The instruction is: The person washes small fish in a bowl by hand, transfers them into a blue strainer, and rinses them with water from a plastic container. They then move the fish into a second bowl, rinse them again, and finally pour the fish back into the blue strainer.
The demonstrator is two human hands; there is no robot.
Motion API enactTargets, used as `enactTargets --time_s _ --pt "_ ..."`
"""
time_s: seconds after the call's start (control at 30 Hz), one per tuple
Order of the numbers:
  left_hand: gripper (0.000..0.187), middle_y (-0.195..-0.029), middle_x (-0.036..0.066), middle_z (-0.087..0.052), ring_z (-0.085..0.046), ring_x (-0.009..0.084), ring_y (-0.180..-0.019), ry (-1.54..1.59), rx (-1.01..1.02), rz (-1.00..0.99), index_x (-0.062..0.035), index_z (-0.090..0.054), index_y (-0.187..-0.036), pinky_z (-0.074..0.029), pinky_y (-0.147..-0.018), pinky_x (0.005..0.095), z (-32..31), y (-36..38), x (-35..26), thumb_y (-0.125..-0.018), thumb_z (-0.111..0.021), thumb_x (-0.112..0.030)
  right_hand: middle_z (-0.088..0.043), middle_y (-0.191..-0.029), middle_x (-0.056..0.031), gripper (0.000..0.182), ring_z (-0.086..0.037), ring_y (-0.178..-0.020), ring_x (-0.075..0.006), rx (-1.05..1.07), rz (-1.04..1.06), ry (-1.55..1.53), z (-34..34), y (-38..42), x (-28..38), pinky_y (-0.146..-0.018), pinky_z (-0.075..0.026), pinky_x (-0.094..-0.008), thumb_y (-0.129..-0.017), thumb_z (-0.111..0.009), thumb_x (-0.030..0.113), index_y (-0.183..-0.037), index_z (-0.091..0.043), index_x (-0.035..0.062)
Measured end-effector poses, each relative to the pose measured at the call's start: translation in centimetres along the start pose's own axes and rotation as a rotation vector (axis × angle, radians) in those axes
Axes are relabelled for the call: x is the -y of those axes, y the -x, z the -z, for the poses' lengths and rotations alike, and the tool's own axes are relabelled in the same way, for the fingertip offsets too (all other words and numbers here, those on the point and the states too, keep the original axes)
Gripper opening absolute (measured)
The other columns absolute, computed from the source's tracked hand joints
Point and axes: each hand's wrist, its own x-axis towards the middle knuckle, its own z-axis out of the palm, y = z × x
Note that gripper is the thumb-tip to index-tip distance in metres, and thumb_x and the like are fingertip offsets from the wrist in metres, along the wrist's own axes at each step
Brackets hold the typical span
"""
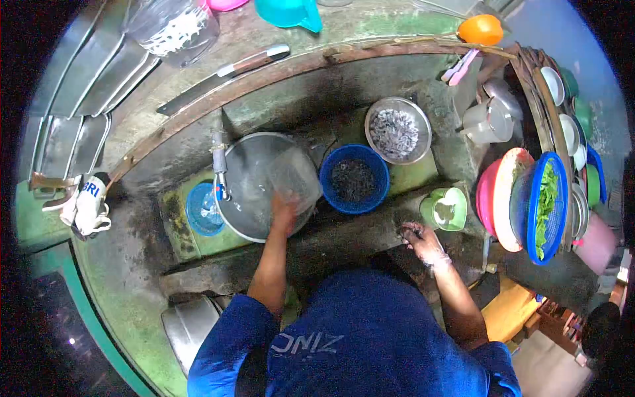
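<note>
My left hand [284,208], blurred, grips a clear container [293,173] inside a large round metal pot [248,165]. My right hand [424,245] has its fingers curled round something small and dark near the ledge, and its skin and wrist look wet or covered with thin plastic. Just beyond it stands a light green container [431,213] with something pale inside. A blue basket [325,188] with dark contents is between the hands, farther away. Behind that basket, a metal bowl [372,135] holds small greyish pieces.
A tap [219,162] reaches over the pot's left rim, beside a small blue bowl [193,215]. Along the far ledge lies a long knife [192,96]. Colanders, one blue [561,228] with green leaves, stand at right. A metal pot [188,327] sits at lower left.
</note>
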Motion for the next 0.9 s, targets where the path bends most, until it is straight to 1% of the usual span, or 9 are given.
enactTargets --time_s 0.07,0.1,0.17,0.27,0.47,0.6,0.7,0.77,0.9 --pt "0.065 -0.123 0.011 -0.05 -0.054 0.0264 -0.109 0.968 -0.117 0.678 -0.0087 -0.025 -0.143 -0.047 -0.089 0.0381 2.7 -3.6 -9.7 -0.087 -0.058 -0.005 -0.068 -0.1 -0.0094 0.028 -0.06 -0.091 -0.0164 -0.004 -0.043 -0.013 0.0 0.0 -0.4 -0.085 -0.047 -0.0314 -0.091 -0.057 0.01 -0.118 -0.06 0.0014" --pt "0.065 -0.123 0.011 -0.05 -0.054 0.0264 -0.109 0.966 -0.11 0.676 -0.0087 -0.025 -0.143 -0.047 -0.089 0.0381 2.1 -4.2 -10.2 -0.087 -0.058 -0.005 -0.068 -0.101 -0.01 0.027 -0.06 -0.092 -0.016 0.01 -0.103 0.003 0.1 0.1 0.0 -0.085 -0.047 -0.0309 -0.091 -0.057 0.008 -0.117 -0.061 0.001" --pt "0.07 -0.129 0.014 -0.045 -0.05 0.0269 -0.114 0.765 -0.16 0.521 -0.0062 -0.022 -0.144 -0.045 -0.092 0.0363 1.4 -5.2 -11.5 -0.084 -0.059 0.0 -0.068 -0.1 -0.0097 0.026 -0.06 -0.091 -0.0159 0.006 -0.077 -0.082 0.0 0.6 1.2 -0.085 -0.047 -0.0307 -0.091 -0.057 0.007 -0.116 -0.061 0.001" --pt "0.074 -0.135 0.017 -0.039 -0.044 0.0287 -0.122 0.79 -0.204 0.416 -0.0022 -0.02 -0.143 -0.038 -0.101 0.037 1.4 -5.7 -15.6 -0.081 -0.06 0.003 -0.068 -0.096 -0.0075 0.024 -0.061 -0.084 -0.0154 -0.041 -0.004 -0.099 0.0 0.5 -1.1 -0.081 -0.048 -0.0301 -0.09 -0.056 0.006 -0.113 -0.061 0.0009" --pt "0.084 -0.134 0.021 -0.036 -0.035 0.0335 -0.127 0.383 -0.362 0.128 0.0027 -0.019 -0.141 -0.023 -0.112 0.0415 -0.4 -7.1 -14.4 -0.071 -0.065 0.003 -0.068 -0.098 -0.0082 0.025 -0.061 -0.08 -0.0157 -0.044 -0.086 -0.127 0.4 1.6 0.1 -0.077 -0.049 -0.0312 -0.089 -0.057 0.005 -0.114 -0.062 0.0017" --pt "0.082 -0.132 0.023 -0.036 -0.037 0.0362 -0.124 0.531 -0.396 0.024 0.0024 -0.022 -0.139 -0.027 -0.109 0.0446 1.0 -7.8 -15.9 -0.07 -0.066 -0.001 -0.067 -0.097 -0.0071 0.025 -0.059 -0.081 -0.0147 -0.048 -0.028 -0.086 0.3 1.8 0.5 -0.079 -0.048 -0.0318 -0.089 -0.057 0.005 -0.113 -0.062 0.0018" --pt "0.078 -0.129 0.023 -0.039 -0.04 0.0387 -0.119 0.141 -0.428 -0.165 0.0008 -0.026 -0.136 -0.03 -0.105 0.0466 3.6 -8.1 -17.6 -0.071 -0.068 -0.007 -0.066 -0.094 -0.0062 0.024 -0.058 -0.081 -0.0147 -0.051 -0.006 -0.146 -0.2 1.4 0.1 -0.079 -0.047 -0.0319 -0.089 -0.057 0.005 -0.112 -0.062 0.0011" --pt "0.077 -0.125 0.023 -0.042 -0.042 0.0399 -0.115 -0.046 -0.578 -0.512 -0.0016 -0.03 -0.135 -0.032 -0.101 0.0494 5.4 -9.1 -19.1 -0.071 -0.07 -0.012 -0.066 -0.092 -0.0058 0.024 -0.058 -0.081 -0.0149 -0.056 -0.045 -0.175 -0.3 1.4 0.8 -0.079 -0.047 -0.0318 -0.089 -0.057 0.006 -0.112 -0.062 0.0005" --pt "0.086 -0.125 0.023 -0.042 -0.042 0.0405 -0.115 -0.253 -0.583 -0.422 -0.0038 -0.029 -0.138 -0.035 -0.099 0.0486 6.9 -8.5 -13.3 -0.067 -0.076 -0.015 -0.065 -0.088 -0.0057 0.025 -0.057 -0.079 -0.0147 0.009 -0.017 -0.121 -0.2 1.2 0.8 -0.076 -0.046 -0.0301 -0.09 -0.056 0.009 -0.111 -0.061 -0.0017"
